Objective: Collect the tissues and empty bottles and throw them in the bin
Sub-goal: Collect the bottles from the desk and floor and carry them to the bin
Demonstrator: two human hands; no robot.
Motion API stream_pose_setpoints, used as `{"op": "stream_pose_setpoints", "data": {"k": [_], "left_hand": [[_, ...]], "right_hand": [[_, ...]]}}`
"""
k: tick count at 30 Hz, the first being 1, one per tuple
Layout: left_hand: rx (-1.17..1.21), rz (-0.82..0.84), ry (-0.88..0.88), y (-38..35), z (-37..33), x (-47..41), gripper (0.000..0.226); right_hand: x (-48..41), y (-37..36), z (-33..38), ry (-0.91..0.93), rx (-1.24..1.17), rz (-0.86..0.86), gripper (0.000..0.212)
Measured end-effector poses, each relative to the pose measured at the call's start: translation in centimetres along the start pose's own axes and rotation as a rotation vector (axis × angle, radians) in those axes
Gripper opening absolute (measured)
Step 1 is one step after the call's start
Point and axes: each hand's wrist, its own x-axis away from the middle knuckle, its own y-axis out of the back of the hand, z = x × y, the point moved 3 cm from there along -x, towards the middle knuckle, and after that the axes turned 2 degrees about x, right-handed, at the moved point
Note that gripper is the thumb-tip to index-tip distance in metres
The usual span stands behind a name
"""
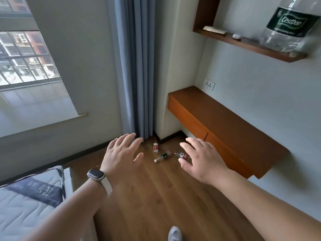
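Bedroom corner w/ wood floor [156, 197]. Window [22, 54] is far left, and a blue curtain [137, 66] hangs to the floor in the middle. A floating desk [225, 122] runs along the right wall w/ a wall shelf [251, 47] above it. Mattress [26, 202] edge is near left.

Task things: 3 small bottles lie on their sides on the floor in the far corner, betw. the curtain foot and the desk.
- The far red-label bottle [155, 146] is nearest the curtain.
- The green-label bottle [162, 156] is just near-right of it.
- The right red-label bottle [182, 155] is beside that, partly behind the right hand's fingers.

They bunch close together; can't tell if any touch. A large clear bottle [291, 25] appears to stand on the shelf, far right and high up. It looks empty, so it's prob. part of the job too. No tissues or bin in view.

Hands: left hand [119, 157] (watch [95, 174] on the wrist) and right hand [203, 160] both reach fwd, palms down, fingers spread wide, holding nothing. Neither touches a bottle.

Step in hand, as I judge it: approach and pick up the floor bottles. To do it well:
- Step in and crouch first; the bottles look well beyond arm's reach.
- Come down from above and wrap each bottle round the label. Empty plastic is light and will likely roll if nudged from the side.
- Take one per hand, then tuck the 3rd against one already held, or pinch two by the necks.
- Start w/ the green-label one in the middle, so the outer two don't get knocked toward the curtain or under the desk.
- Mind the desk edge overhead on the right when standing up.
- Find the bin before loading up w/ the big bottle.
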Motion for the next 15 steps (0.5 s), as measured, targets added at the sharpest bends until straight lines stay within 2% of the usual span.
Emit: {"op": "stream_pose_setpoints", "data": {"k": [9, 15], "left_hand": [[-0.035, 0.053, -0.02, -3.8, 2.5, -7.4, 0.052], [-0.092, 0.088, 0.025, -8.2, 4.4, -16.3, 0.049]], "right_hand": [[-8.5, -3.8, -3.5, -0.012, -0.045, 0.057, 0.061], [-17.1, -7.0, -8.6, 0.013, -0.104, 0.084, 0.06]]}}
